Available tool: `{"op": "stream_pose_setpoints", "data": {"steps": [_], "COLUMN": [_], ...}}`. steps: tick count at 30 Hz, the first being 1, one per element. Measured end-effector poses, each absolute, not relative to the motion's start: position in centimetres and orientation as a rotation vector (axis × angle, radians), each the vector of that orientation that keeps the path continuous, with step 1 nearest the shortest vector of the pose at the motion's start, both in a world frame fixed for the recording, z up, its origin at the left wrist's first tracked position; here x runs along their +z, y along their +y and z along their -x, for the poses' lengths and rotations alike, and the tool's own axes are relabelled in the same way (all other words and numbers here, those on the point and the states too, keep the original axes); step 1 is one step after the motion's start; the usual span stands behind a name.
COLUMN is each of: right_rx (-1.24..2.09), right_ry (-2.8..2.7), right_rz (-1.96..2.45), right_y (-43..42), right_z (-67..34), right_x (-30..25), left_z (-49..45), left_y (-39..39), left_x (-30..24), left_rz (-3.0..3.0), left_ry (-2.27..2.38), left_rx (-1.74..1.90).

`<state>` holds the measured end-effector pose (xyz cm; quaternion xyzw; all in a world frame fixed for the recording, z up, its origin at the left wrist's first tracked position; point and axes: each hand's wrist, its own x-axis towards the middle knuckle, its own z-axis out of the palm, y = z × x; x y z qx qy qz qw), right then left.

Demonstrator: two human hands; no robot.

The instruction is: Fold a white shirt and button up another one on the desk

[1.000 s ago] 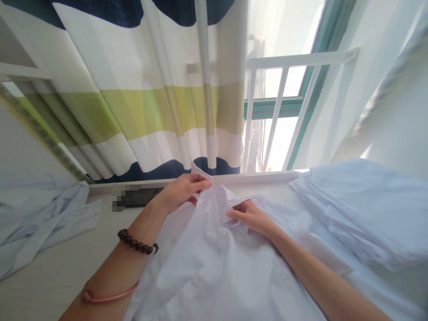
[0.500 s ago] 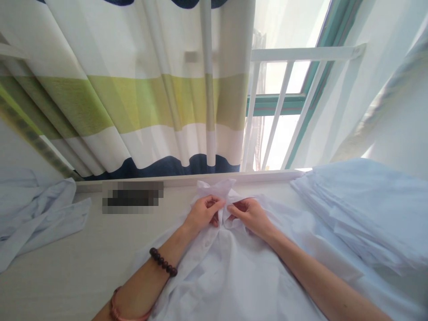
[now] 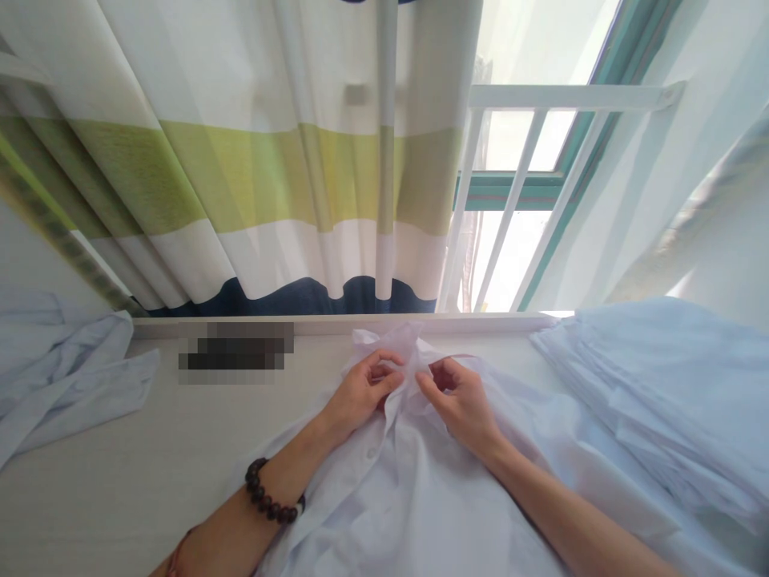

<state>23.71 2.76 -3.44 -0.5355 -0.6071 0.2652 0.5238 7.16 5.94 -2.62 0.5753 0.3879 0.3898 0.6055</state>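
The shirt [image 3: 444, 497] lies at lower centre of the frame, its collar [image 3: 409, 335] just above the hands. Left hand [image 3: 359, 393] and right hand [image 3: 465, 405] curl loosely, half open; whether either pinches cloth, I cannot tell. Fingertip handling, front edges kept level, should spare the thin fabric creases.

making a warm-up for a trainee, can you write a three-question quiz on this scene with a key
1. True or false: the beaded bracelet is worn on the left arm.
2. Choose one: the band across the middle of the curtain is a) red, b) yellow-green, c) purple.
3. Name it: which garment lies beneath the left hand and right hand?

Key: 1 true; 2 b; 3 white shirt.
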Motion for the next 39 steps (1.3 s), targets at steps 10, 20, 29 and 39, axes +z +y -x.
{"op": "stream_pose_setpoints", "data": {"steps": [10,20,29,39], "right_rx": [0.818,0.978,1.113,1.124], "right_ry": [-1.546,-1.519,-1.486,-1.561], "right_rz": [1.352,1.258,1.292,1.188], "right_y": [3.0,3.4,3.3,3.5], "right_z": [-23.8,-24.4,-24.6,-25.0], "right_x": [-3.8,-3.7,-2.9,-3.2], "left_z": [-6.7,-6.8,-6.8,-6.8], "left_y": [6.0,6.5,6.5,6.4], "left_x": [-2.3,-3.6,-3.5,-3.4], "left_rz": [-1.398,-1.419,-1.382,-1.36], "left_ry": [0.914,0.857,0.834,0.837], "left_rx": [0.738,0.788,0.789,0.805]}}
